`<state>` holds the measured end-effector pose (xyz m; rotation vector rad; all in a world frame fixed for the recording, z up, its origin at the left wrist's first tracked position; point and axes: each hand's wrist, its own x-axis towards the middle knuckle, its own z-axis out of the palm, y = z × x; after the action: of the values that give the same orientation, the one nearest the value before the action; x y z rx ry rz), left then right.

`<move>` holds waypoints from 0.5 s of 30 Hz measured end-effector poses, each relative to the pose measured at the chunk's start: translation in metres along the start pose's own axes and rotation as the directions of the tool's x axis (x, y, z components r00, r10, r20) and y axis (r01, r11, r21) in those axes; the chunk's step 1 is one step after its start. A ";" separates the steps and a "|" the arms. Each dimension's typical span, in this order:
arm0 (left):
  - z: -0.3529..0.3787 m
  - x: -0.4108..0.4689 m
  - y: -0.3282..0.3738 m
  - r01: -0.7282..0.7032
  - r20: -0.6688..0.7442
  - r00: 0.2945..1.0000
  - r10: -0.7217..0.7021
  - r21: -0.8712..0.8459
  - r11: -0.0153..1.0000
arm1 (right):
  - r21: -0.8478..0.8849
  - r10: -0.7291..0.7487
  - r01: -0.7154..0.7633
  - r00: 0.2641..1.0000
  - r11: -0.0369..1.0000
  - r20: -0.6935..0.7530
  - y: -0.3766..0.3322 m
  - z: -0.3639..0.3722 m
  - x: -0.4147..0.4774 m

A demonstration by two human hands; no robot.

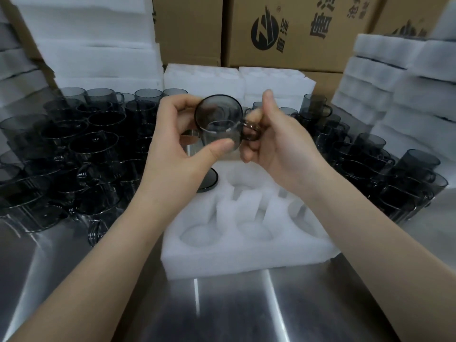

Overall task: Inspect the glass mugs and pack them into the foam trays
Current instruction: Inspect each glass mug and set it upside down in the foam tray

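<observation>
Table (pixel 234 307): brushed metal, shiny, streaked with bright reflections, filling the near foreground.
Boxes (pixel 187 28): brown cardboard, stacked side by side and in tiers along the back.
Logo (pixel 265 30): black round mark on the middle box, at the left of its face.
Print (pixel 320 23): large black characters right of the logo, turned sideways.

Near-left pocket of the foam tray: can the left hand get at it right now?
Probably not yet: the left hand is holding the mug. The pocket itself lies open, just beside its forearm.
</observation>
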<state>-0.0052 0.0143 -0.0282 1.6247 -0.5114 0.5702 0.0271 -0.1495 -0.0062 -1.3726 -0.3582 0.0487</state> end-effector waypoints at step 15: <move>0.005 -0.003 0.010 -0.061 0.082 0.995 0.052 0.123 0.990 | -0.127 -0.057 0.072 0.992 0.989 0.114 0.003 0.014 -0.009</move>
<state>-0.0129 0.0079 -0.0231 1.7625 -0.5915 0.5920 0.0150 -0.1375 -0.0094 -1.4904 -0.5052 0.0477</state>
